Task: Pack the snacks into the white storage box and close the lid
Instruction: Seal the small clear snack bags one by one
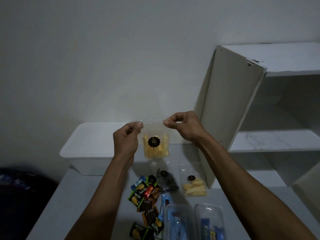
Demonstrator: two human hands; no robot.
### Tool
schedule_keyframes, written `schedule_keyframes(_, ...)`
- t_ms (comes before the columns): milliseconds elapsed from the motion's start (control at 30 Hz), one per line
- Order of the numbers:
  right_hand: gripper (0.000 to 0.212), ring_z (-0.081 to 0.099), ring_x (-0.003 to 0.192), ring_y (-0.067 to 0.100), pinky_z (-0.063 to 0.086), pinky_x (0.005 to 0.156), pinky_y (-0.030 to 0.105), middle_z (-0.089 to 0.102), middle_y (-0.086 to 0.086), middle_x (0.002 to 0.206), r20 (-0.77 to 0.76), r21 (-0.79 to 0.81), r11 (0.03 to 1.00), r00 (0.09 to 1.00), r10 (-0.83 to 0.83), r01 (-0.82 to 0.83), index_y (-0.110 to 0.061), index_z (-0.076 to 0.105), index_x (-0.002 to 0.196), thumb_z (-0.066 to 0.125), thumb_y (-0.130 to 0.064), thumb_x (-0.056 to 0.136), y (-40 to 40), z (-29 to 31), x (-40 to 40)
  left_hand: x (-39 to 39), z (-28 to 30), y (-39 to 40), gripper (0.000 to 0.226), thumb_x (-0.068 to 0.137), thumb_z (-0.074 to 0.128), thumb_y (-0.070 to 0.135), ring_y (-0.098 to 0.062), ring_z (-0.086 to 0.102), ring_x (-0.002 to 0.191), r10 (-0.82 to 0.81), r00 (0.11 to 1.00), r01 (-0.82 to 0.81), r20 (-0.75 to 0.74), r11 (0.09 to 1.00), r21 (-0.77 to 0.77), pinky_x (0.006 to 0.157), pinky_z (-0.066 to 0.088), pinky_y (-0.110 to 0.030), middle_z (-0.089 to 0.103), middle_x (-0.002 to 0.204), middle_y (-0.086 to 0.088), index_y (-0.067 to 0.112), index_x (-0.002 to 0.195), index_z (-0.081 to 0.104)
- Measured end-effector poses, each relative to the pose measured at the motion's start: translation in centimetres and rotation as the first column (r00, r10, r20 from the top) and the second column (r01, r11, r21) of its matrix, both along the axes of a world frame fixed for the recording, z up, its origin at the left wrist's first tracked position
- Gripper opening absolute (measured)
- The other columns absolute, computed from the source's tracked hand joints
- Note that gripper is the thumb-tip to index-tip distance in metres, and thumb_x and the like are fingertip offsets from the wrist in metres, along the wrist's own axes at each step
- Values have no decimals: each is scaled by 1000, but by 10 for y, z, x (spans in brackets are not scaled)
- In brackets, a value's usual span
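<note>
Between the two raised hands, a clear pouch of yellow snack sticks (155, 144) hangs by its top seal. Left hand (127, 138) and right hand (183, 126) each pinch one upper corner between thumb and forefinger, so the film is stretched flat and the contents settle to the bottom; this grip appears suited to pressing the seal shut or checking it before packing. Just behind and below the pouch stands the white storage box (90, 144), its lid (100, 134) seemingly on top, so it would have to come off before anything goes in. Beneath the grip, on the table (83, 196), lie the remaining snacks: a dark-filled pouch (165, 181), a second yellow-stick pouch (194, 185), a heap of small wrapped biscuits (147, 194), and two blue-contents clear packs (195, 222) nearest the person. Right of the grip, an open cabinet door (230, 110) stands beside white shelves (277, 139).
</note>
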State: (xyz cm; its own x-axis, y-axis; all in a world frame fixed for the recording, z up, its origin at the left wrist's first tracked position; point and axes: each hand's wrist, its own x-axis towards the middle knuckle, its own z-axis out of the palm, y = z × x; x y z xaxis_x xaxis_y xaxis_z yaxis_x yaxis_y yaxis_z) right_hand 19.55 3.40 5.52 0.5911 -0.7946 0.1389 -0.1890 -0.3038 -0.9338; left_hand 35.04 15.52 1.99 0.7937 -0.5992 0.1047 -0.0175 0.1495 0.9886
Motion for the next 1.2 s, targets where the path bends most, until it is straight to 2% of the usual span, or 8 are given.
schedule_keyframes(133,18,67,85,10,50,75,20,76,5,92,2,3,999,999,34,-34,-11,75,83,77,-28,84,1,0,-1,1,2,-3,9,89,68,18,6,62,68,45,998,-45,54,999,-7,65,48,-11,71,80,5,21,81,71)
schedule_keyframes(300,13,65,91,5,45,78,21,73,-10,89,-103,-76,995,993,56,-64,-18,74,86,72,-30,89,10,2,11,-6,1,-7,9,91,66,17,6,59,63,14,995,-14,101,1000,6,60,47,-9,70,79,4,17,84,72)
schedule_keyframes(500,14,57,80,-7,40,69,14,68,-13,88,-130,-191,981,991,13,-38,-20,69,84,65,-28,94,16,0,12,-13,0,-10,3,89,68,14,-5,64,81,-126,991,126,51,992,3,70,49,-15,71,88,-1,16,88,71)
schedule_keyframes(733,27,70,94,6,53,90,28,77,-2,91,-133,24,987,978,163,-161,-16,78,88,64,-38,93,11,11,10,-10,0,-6,10,92,64,15,-11,60,80,-150,969,136,195,987,82,73,47,-24,69,86,-4,14,84,70)
schedule_keyframes(900,19,61,66,-6,46,67,16,70,-9,72,-242,-65,973,950,198,-220,-15,75,79,71,-31,90,7,20,6,-9,2,-4,11,92,64,20,-9,61,82,-246,933,212,261,965,151,74,49,-25,70,86,0,18,84,71)
schedule_keyframes(1000,19,56,53,-9,42,51,8,66,-7,69,-208,-14,981,960,186,-193,-12,72,79,73,-28,88,8,17,5,-12,1,-3,10,87,70,25,-11,60,85,-170,957,142,237,981,132,76,49,-26,68,92,1,17,93,68)
schedule_keyframes(1100,19,54,50,-9,41,49,10,64,-7,67,-118,65,994,988,100,-92,-9,71,79,73,-26,88,13,5,9,-19,3,-3,28,80,75,43,-13,60,82,40,986,-63,163,989,134,74,51,-28,66,89,3,19,91,65)
schedule_keyframes(1200,21,56,54,-5,44,54,14,66,-5,69,-91,59,997,995,46,-41,-7,72,82,71,-26,90,20,-7,16,-29,9,-3,27,82,72,45,2,62,62,21,995,-40,100,980,196,66,48,-25,70,65,6,18,78,70)
